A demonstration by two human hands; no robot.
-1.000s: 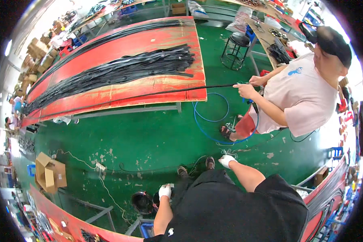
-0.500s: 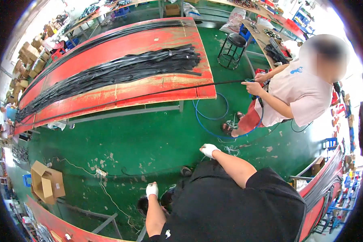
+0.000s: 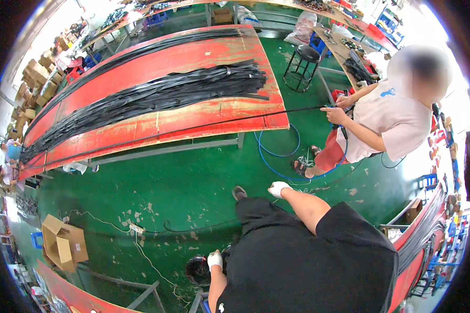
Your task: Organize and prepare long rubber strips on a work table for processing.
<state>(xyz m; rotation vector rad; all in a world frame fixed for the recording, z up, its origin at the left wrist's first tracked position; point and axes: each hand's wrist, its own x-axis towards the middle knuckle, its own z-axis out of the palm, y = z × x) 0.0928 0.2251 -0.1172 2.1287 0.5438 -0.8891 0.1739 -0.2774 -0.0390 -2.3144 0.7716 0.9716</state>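
Observation:
My left hand (image 3: 214,259), in a white glove, hangs low with its fingers curled and nothing visible in them. Beside it is a round black object, perhaps a stool seat (image 3: 197,269). My right hand (image 3: 280,189), also white-gloved, is closed in front of my body over the green floor, with no object showing in it. Ahead, a long red table (image 3: 183,55) carries a thick bundle of black strips (image 3: 156,95). At its right end a co-worker (image 3: 410,117) holds the end of one long black strip (image 3: 230,121) stretched along the table's near edge.
A blue hose (image 3: 269,166) loops on the floor near the co-worker's feet. A black stool (image 3: 302,65) stands beyond the table. An open cardboard box (image 3: 65,244), a power strip (image 3: 137,229) with cables, and another red table (image 3: 70,284) are at lower left.
My left hand has moved right and down, closer to my body. My right hand has shifted slightly right and up. One of my shoes has come further forward. The co-worker still holds the strip.

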